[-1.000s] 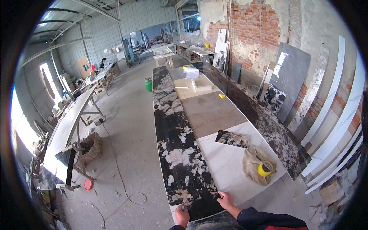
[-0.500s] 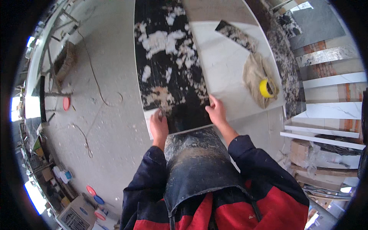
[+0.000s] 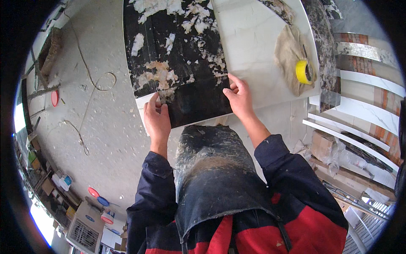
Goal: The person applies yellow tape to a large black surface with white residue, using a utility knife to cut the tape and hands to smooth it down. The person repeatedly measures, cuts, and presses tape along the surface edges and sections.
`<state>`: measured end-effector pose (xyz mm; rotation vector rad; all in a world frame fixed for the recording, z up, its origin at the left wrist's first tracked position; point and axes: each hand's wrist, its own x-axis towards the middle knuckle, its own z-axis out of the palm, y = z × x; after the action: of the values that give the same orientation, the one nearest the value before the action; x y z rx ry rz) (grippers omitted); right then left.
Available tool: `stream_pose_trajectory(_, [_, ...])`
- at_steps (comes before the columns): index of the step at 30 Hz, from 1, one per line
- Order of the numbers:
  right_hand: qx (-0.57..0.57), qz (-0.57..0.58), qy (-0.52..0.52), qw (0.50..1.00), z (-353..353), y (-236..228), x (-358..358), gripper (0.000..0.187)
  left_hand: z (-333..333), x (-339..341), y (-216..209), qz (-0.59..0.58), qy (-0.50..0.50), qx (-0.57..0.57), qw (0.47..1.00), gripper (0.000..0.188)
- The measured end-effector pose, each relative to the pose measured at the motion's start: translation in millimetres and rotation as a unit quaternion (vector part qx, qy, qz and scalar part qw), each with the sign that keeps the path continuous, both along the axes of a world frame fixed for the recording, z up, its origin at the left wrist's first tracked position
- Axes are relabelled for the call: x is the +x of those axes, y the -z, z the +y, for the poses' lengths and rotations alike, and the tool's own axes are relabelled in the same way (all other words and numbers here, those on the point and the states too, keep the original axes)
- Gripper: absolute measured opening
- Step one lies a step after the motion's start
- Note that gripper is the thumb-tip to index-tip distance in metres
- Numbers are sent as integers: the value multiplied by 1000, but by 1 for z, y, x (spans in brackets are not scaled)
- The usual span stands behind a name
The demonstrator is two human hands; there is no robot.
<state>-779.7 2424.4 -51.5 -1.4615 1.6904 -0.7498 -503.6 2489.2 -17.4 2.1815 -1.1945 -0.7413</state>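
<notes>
A long black stone-look slab with white and tan patches lies on a white slab-topped table. At its near end is a plain, glossy black piece, with a thin seam line between the two. My left hand pinches the left edge of this near piece, thumb and fingers curled together, above a white strip. On the opposite edge, by the seam, my right hand grips with thumb and forefinger. The undersides of the fingers are hidden.
On the table's right lie a beige cloth, a yellow tape roll and a patterned offcut. White slab strips stand farther right. A cable trails over the floor at left. My dark apron is close to the table edge.
My view has shifted, so the table's near end shows higher and more to the left. Both hands stay at the near black piece's edges; the seam now shows more clearly.
</notes>
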Motion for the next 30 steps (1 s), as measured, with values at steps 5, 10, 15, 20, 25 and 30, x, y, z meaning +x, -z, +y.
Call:
stream_pose_trajectory(5, [17,-9,10,1000,-2,-7,3,54,0,1,-2,-2,3,4,1000,47])
stream_pose_trajectory(10, [0,-13,5,1000,0,2,-1,54,-2,1,-4,-3,10,6,1000,47])
stream_pose_trajectory(15, [16,-23,11,1000,0,-3,0,51,-1,1,-2,9,-1,3,1000,45])
stream_pose_trajectory(20, [17,-13,14,1000,0,-8,2,53,0,1,0,19,-7,-3,1000,45])
stream_pose_trajectory(25, [19,-11,17,1000,0,-15,3,54,1,1,0,24,-9,-2,1000,46])
stream_pose_trajectory(30, [17,-5,9,1000,-1,-16,3,54,-2,0,-7,25,-13,12,1000,45])
